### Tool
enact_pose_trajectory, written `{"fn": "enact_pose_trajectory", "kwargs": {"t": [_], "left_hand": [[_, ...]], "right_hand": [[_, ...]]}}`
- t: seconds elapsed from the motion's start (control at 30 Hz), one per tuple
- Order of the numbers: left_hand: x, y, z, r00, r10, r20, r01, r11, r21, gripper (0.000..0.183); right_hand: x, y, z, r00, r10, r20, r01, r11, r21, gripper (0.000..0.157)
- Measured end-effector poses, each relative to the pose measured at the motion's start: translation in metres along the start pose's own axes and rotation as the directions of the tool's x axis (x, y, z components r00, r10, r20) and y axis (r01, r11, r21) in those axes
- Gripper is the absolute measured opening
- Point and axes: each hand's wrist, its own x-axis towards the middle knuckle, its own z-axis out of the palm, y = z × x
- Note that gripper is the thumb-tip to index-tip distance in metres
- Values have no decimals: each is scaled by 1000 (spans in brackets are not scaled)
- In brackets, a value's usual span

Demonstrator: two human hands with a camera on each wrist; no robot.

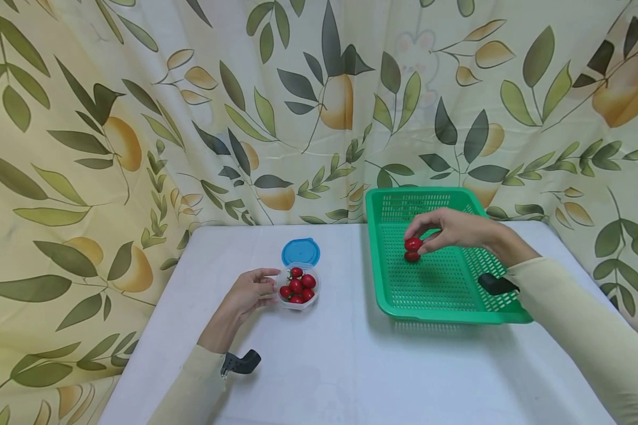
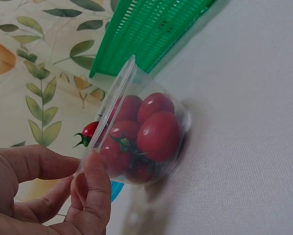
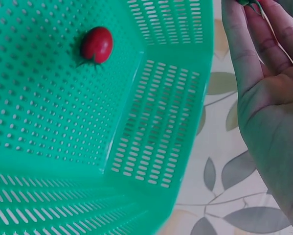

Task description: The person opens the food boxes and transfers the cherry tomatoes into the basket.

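Nearest, left of centre in the head view, my left hand [image 1: 247, 295] has its fingers pinching the rim of a clear cup [image 1: 298, 306] on the tabletop [image 1: 319, 366], a cluster of red tomatoes [image 1: 296, 286] inside. The blue lid [image 1: 300, 252] lies just behind the cup.

Right of centre, my right hand [image 1: 452, 229] hangs over the green basket [image 1: 378, 265], its fingers pinching the held tomato [image 1: 413, 244] at their tips. Another, the loose tomato [image 3: 97, 45], rests on the basket's floor, upper left in the right wrist view, apart from my fingers.

I judge I'm mid-transfer of tomatoes between cup and basket; which way, I cannot tell. Going to the cup, the next move calls for lifting clear of the basket's wall; staying, for lowering and loosening gently.

Behind it all, across the top of the frame, hangs a fruit-printed curtain [image 1: 308, 165].
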Motion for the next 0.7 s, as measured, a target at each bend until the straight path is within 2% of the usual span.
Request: {"fn": "enact_pose_trajectory", "kwargs": {"t": [0.33,0.7], "left_hand": [[-1,1,-1,1000,4,-1,-4,1000,6,44],[-1,1,0,1000,6,1,-6,1000,17,43]], "right_hand": [[-2,4,-5,998,50,-34,-50,999,-9,37],[-3,5,-8,998,36,-49,-37,999,-18,36]]}}
